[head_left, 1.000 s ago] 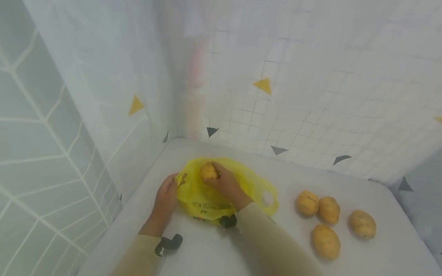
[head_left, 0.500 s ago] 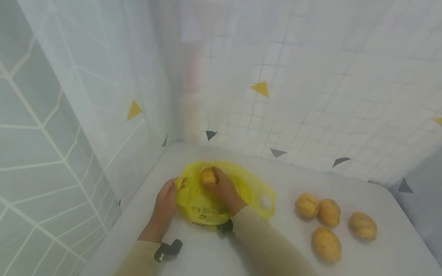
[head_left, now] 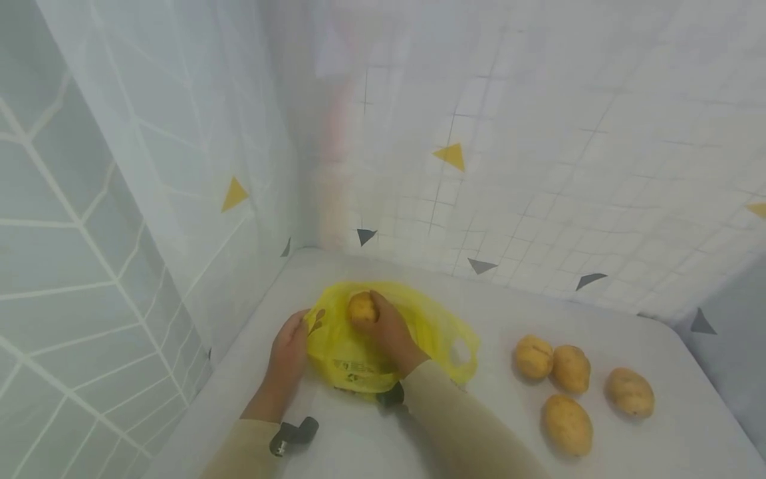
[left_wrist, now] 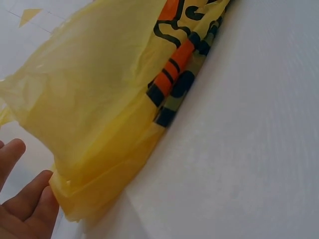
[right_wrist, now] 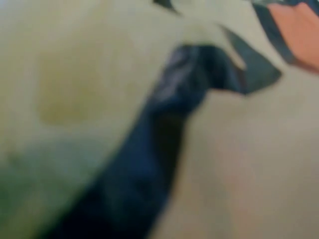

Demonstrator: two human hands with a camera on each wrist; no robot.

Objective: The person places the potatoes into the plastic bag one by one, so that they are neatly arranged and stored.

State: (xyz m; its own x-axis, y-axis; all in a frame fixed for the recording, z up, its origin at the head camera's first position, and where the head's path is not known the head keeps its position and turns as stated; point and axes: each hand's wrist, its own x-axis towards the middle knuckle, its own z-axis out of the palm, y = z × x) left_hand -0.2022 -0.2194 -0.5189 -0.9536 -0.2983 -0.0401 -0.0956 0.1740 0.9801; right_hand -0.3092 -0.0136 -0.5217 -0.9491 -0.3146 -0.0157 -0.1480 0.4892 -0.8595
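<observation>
A yellow plastic bag [head_left: 353, 376] lies with its mouth spread wide, a loop handle out to its right in the head view. My right hand [head_left: 391, 329] is within the mouth, its fingers curled round a potato [head_left: 362, 307]. At the bag's left edge, my left hand [head_left: 288, 352] holds the rim by its fingertips. In the left wrist view, some fingers [left_wrist: 37, 196] rest along the outside of the bag [left_wrist: 94, 129], near dark and orange print. The right wrist view is blurred, filled by the bag's printed plastic [right_wrist: 269, 149]; the right hand is out of sight there.
Several more potatoes lie on the white table [head_left: 347, 439] to the right: two side by side [head_left: 534, 358], one nearer [head_left: 567, 424] and one farther right [head_left: 630, 392]. A pale wall [head_left: 538, 166] stands behind, and a grey patterned one [head_left: 90, 266] at left.
The right hand and potato have sunk slightly into the bag. The bag's near rim has shifted a little, while the left hand and the loose potatoes hold their places.
</observation>
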